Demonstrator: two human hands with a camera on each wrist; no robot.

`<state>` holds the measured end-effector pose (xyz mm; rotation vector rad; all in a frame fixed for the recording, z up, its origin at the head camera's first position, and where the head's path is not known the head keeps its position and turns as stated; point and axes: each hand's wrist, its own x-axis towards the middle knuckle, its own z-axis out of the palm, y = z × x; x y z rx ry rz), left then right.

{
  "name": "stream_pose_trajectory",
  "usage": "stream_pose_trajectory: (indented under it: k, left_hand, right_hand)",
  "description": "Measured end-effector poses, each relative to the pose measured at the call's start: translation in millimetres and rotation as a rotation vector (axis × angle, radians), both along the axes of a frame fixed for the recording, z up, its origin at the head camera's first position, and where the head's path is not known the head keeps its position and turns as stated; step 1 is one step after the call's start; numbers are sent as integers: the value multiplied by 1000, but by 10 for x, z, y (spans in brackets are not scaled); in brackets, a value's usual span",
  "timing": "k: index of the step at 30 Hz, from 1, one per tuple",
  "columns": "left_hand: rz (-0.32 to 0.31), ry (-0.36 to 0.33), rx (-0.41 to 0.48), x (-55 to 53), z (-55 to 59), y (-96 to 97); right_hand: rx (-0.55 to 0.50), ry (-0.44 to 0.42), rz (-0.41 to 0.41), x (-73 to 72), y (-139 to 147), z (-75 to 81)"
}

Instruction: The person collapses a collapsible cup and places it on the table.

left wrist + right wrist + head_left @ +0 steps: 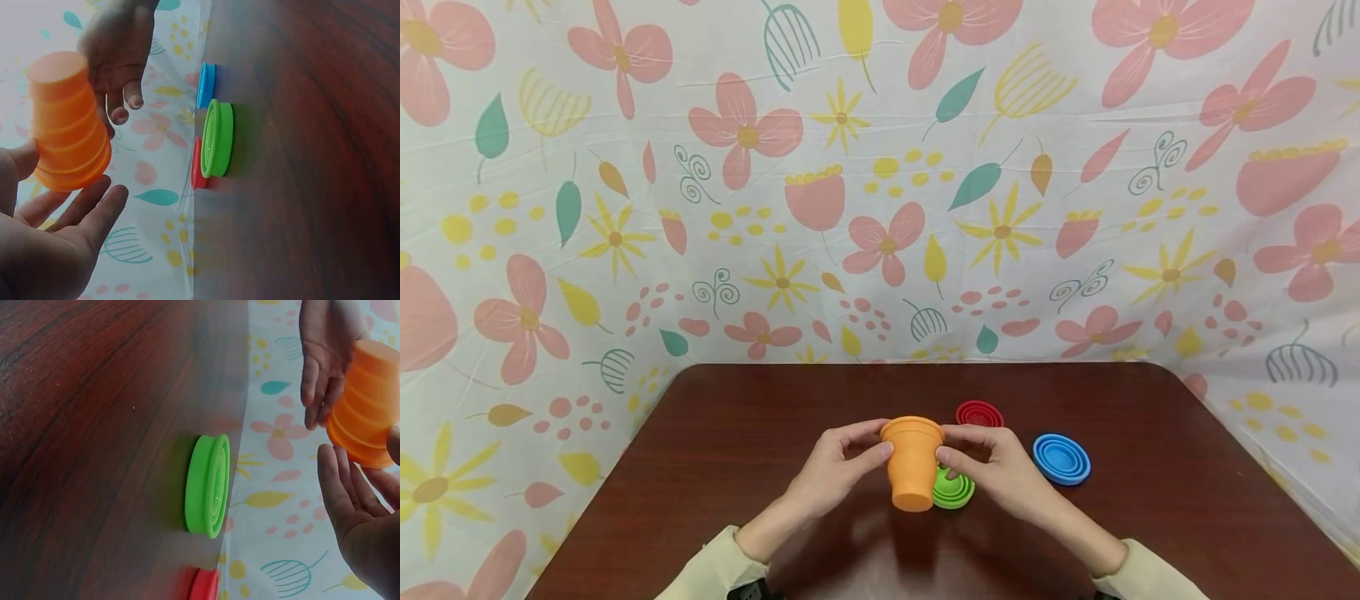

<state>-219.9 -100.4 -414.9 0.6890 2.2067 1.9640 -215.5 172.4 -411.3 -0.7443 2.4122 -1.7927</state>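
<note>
An orange collapsible cup, drawn out to full height with ringed walls, is held above the table between both hands. My left hand grips its left side near the rim, thumb in front and fingers behind. On the opposite side my right hand pinches the rim area the same way. The left wrist view shows the cup well off the tabletop. Behind it lies a green collapsible cup, folded flat and partly covered by the orange cup and right fingers.
Farther back on the brown table lies a flattened red cup. A flattened blue cup rests to the right of the right hand. A flower-patterned cloth hangs behind the table and along its sides.
</note>
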Motion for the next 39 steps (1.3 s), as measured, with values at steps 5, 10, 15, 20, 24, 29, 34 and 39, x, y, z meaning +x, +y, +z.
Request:
stream_pose_trajectory:
  k: [5,10,15,20,24,29,34,39]
  left_hand:
    - [2,-30,55,13,7,29]
    - [-28,-39,94,17,20,34]
    - [-92,45,54,2,-1,9]
    - [-133,143,29,-11,-45,-26]
    - [-185,187,48,-14,-74,-45]
    - [-232,193,73,-5,-73,-54]
    - [-204,167,77,-10,-61,-72]
    - [-186,146,93,-13,-56,-85]
  right_hand:
    - [14,-6,21,4,-8,9]
    - [26,-18,22,4,4,11]
    - [30,-29,33,-1,38,-6]
    - [9,-37,77,-4,51,-23]
    - [-31,-52,104,-14,52,-32]
    - [-44,-58,122,-24,54,-34]
    - [-45,-55,158,-20,56,-17]
    - [-51,-9,200,-18,57,-8]
